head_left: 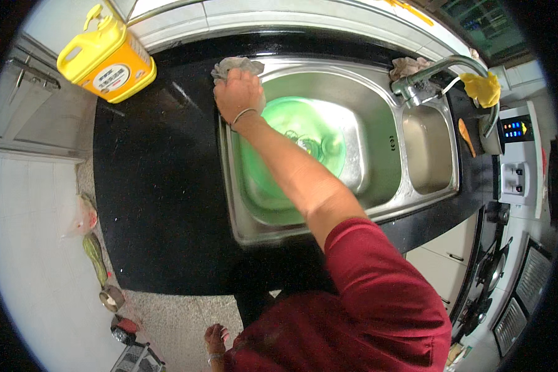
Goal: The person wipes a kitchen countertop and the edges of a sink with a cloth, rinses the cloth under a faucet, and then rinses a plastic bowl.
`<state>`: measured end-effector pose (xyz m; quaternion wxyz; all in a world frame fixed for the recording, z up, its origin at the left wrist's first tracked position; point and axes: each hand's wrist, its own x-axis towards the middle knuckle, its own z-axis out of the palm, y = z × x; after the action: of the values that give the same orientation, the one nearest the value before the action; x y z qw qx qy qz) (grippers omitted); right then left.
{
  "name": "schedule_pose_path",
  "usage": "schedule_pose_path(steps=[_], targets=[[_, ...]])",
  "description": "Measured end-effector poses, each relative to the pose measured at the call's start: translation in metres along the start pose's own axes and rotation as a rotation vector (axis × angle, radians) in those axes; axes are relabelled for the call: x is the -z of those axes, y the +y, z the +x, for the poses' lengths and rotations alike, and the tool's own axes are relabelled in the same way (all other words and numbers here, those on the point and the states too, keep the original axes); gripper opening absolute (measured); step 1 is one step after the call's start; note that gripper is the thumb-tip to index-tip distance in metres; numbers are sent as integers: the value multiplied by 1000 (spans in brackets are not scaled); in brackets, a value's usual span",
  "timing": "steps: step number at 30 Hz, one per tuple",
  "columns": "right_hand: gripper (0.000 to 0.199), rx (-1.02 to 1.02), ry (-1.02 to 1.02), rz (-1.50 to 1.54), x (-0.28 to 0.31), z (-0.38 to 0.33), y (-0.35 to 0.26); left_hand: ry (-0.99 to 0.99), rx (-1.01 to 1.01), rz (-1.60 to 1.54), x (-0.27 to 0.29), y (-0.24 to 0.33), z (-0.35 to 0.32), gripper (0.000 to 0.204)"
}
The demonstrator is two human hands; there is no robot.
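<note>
My right hand (239,93) reaches across to the far left corner of the steel sink (242,229) and presses down on a grey cloth (235,64) lying on the sink rim, its fingers closed over it. A thin bangle sits on that wrist. In the large bowl below my forearm rests a green plastic basin (328,133) with a clear glass item (310,147) inside. My left hand (216,339) hangs low beside my body above the floor, loosely curled, with nothing seen in it. A red sleeve covers my right upper arm.
A yellow pump jug (105,59) stands on the black counter (161,186) at the far left. A curved tap (443,65) carries a yellow cloth (481,88); another rag (409,64) lies behind it. Right: small sink bowl (428,149), white appliance (518,155), stove (490,266). Bags lie on the floor (90,248).
</note>
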<state>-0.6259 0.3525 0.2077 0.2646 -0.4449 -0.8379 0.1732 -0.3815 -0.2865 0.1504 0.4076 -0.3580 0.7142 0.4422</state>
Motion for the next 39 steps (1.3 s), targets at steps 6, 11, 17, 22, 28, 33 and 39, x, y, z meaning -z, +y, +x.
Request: schedule_pose_path(steps=[6,11,17,22,28,33,39], targets=[[29,-82,-217,248,43,-95,2,-92,-12,77,-11,7,-6,20],[32,90,-670,150,122,-199,7,-268,-325,275,8,-17,47,21],[39,290,-1050,184,154,-188,32,-111,-133,193,-43,42,6,23],[39,-3,-1132,166,206,-177,87,-169,-155,251,-59,44,-11,23],[39,-196,-927,-65,308,-171,207,-293,-335,304,-23,-3,46,27],[43,-324,-608,-304,365,-168,309,-198,-466,-239,-41,45,0,24],[26,-136,-116,-345,395,-200,354,-64,-1111,-73,-133,156,-158,16]])
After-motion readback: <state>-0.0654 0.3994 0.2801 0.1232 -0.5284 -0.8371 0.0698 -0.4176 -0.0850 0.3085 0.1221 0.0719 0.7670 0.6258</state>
